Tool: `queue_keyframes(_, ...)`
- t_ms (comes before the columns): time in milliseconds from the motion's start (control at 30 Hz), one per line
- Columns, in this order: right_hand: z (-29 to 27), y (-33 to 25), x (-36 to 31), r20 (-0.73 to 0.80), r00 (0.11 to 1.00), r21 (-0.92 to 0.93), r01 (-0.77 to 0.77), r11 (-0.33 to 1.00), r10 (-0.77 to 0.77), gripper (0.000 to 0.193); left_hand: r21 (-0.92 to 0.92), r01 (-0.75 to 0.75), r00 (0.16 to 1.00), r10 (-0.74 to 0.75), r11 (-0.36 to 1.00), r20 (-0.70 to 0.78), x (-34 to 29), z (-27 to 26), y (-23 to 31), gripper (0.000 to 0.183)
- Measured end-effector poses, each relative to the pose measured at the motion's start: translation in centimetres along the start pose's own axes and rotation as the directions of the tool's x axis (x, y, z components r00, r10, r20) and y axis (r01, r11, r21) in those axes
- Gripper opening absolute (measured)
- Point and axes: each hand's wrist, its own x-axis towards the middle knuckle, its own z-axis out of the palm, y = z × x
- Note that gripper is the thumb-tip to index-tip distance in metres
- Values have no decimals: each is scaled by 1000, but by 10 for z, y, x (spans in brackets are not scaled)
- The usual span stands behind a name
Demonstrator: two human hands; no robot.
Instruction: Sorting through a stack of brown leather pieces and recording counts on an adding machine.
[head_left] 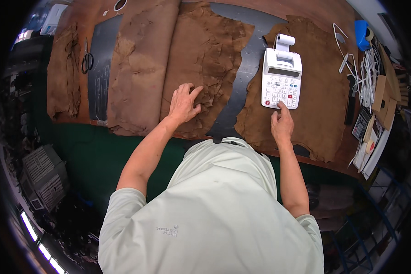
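Calculator (281, 75), white with a paper roll (286, 40), sat on the rightmost brown hide (324, 84) before us. Our right hand (282, 125) gripped nothing, loosely open, one finger extended to the lower keys (274, 98). Our left hand (184, 104) lay half open and empty on the middle hide (201, 43).

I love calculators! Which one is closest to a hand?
The white calculator with the paper roll, right hand at its lower edge. The dark calculator lies farther right.

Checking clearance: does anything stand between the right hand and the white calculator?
Nothing visible does: the right hand has a fingertip at the lower keys of the white calculator; brown leather lies beneath, not between.
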Motion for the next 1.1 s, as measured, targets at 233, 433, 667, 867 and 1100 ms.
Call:
queue_keyframes(233,6,-2,-9,14,998,6,63,998,-63,35,75,-170,983,164,983,83,8,-11,-8,52)
queue_keyframes(433,3,1,-9,6,997,5,72,997,-72,33,151,-48,958,2,987,287,17,-33,-6,34)
queue_keyframes(667,-2,1,-12,3,998,7,56,998,-56,32,-289,315,879,-392,904,-270,-9,-89,-73,23)
queue_keyframes(867,9,4,-13,57,997,13,56,998,-57,31,-99,473,805,-476,875,-354,-57,-93,-146,32)
queue_keyframes(1100,11,15,-8,43,995,9,91,996,-91,31,-77,485,803,-478,871,-356,-59,-87,-148,35)
